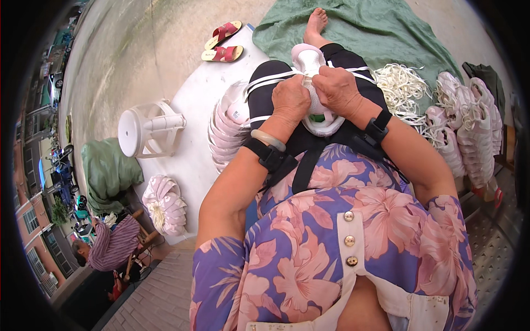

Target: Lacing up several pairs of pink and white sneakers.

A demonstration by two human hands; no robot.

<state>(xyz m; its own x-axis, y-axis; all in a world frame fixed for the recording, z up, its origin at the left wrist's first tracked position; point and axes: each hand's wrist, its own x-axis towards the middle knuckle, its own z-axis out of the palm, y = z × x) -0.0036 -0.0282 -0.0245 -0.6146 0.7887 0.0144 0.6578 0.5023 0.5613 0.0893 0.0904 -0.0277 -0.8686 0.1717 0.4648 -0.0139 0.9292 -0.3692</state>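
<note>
A white and pink lace-up shoe point(323, 129) rests between my thighs, its pink-edged end pointing away from me. My left hand point(291, 99) is closed at the left side of its opening, pinching a white shoelace point(272, 76) that trails left over my thigh. Across from it, my right hand point(338, 88) is closed at the right side on the shoelace, whose end runs right over the other thigh. The knuckles nearly meet above the shoe. My fingertips and the eyelets are partly hidden. Something green shows inside the shoe.
Nested pale shoes point(221, 132) stand left of my leg, another bundle point(165, 205) lower left. A white stool point(131, 133) and red slippers point(223, 53) lie beyond. At right are loose shoelaces point(400, 91) on green cloth point(364, 27) and stacked shoes point(473, 129). Another person point(113, 243) sits lower left.
</note>
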